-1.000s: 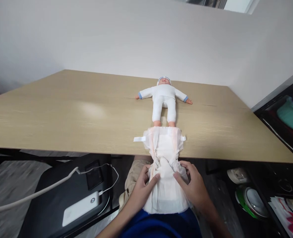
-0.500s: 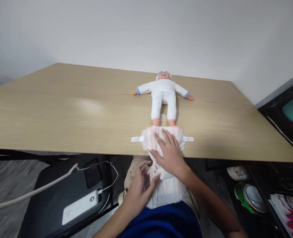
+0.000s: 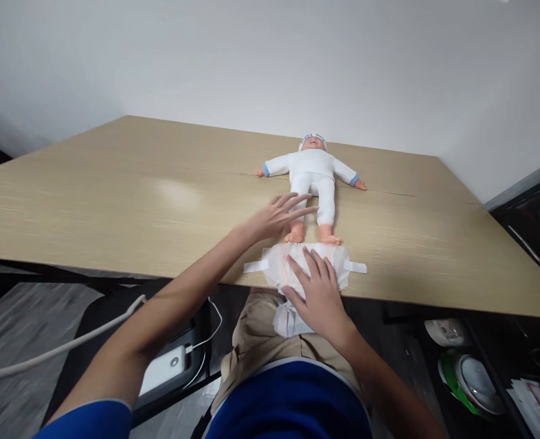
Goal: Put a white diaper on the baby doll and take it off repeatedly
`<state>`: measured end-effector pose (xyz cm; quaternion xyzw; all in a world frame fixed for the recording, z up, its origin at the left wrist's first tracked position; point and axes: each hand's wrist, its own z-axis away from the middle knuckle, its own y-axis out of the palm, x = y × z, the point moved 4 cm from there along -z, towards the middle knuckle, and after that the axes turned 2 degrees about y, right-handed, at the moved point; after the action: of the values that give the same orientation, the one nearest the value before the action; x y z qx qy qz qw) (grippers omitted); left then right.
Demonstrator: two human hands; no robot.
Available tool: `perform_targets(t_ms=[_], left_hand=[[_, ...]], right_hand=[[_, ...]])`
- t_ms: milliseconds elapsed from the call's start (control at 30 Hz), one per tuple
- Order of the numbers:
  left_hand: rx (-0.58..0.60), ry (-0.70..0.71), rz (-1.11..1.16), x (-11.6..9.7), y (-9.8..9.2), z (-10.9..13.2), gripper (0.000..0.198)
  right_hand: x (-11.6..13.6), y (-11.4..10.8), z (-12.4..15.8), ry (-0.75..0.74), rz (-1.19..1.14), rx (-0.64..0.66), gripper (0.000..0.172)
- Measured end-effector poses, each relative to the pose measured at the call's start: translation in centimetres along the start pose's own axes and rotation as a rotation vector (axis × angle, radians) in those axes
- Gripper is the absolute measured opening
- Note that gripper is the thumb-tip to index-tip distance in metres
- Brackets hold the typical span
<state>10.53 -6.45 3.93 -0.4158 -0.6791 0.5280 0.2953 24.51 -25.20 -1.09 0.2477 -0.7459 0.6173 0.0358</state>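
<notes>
A baby doll (image 3: 314, 177) in a white suit lies on its back on the wooden table (image 3: 114, 207), feet toward me. An unfolded white diaper (image 3: 274, 268) lies at the table's near edge just below the doll's feet, its lower half hanging off toward my lap. My right hand (image 3: 318, 292) rests flat on the diaper, fingers spread. My left hand (image 3: 276, 219) reaches out over the table, fingers stretched, its tips at the doll's left leg; it holds nothing.
A power bank (image 3: 162, 372) with a white cable (image 3: 59, 347) lies on a dark surface at lower left. Dark shelves at the right hold bowls (image 3: 473, 375) and packets. A white wall stands behind the table.
My left hand has let go of the diaper and reached forward to the doll's legs. My right hand moved up onto the diaper's upper part and stays flat there.
</notes>
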Motion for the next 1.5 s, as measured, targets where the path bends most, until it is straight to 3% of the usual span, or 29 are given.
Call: perform_targets(t_ms=[100, 233, 333, 467, 600, 733, 867, 1033, 1167, 1300, 1500], left_hand=[[0.109, 0.217, 0.019, -0.7, 0.6, -2.7, 0.111], [0.249, 0.296, 0.017, -1.8, 0.7, -4.1, 0.12], [0.248, 0.311, 0.053, -1.6, 0.8, -4.7, 0.094], [0.102, 0.363, 0.152, -1.3, 1.3, -5.5, 0.036], [0.036, 0.352, 0.269, -1.3, 0.6, -6.6, 0.026], [-0.033, 0.307, 0.438, -0.8, -2.8, -8.1, 0.03], [-0.092, 0.207, 0.539, 0.4, -6.7, -9.5, 0.032], [-0.129, 0.162, 0.63, 1.9, -9.7, -10.7, 0.048], [-0.157, 0.166, 0.703, 3.1, -10.7, -11.3, 0.047], [-0.223, 0.171, 0.723, 3.6, -11.1, -11.2, 0.041], [-0.207, 0.122, 0.707, 3.7, -11.6, -10.8, 0.035]], right_hand=[[0.2, -0.1, 0.1, -0.006, -0.016, -0.025, 0.063], [0.2, -0.1, 0.2, -0.002, -0.03, -0.021, 0.065], [0.3, 0.0, 0.1, 0.0, -0.046, -0.014, 0.066], [0.5, -0.1, 0.0, 0.024, -0.065, -0.021, 0.067], [0.4, -0.3, -0.4, 0.049, -0.088, 0.031, 0.073], [-0.3, -0.4, -1.6, 0.048, -0.086, 0.123, 0.082], [-1.0, -0.7, -4.0, 0.038, -0.099, 0.21, 0.077], [-1.7, -1.0, -7.7, 0.055, -0.124, 0.32, 0.077], [-2.7, -0.6, -11.0, 0.093, -0.1, 0.34, 0.078], [-4.6, 0.8, -14.7, 0.103, -0.061, 0.279, 0.08], [-8.0, 2.8, -21.5, 0.112, -0.013, 0.174, 0.082]])
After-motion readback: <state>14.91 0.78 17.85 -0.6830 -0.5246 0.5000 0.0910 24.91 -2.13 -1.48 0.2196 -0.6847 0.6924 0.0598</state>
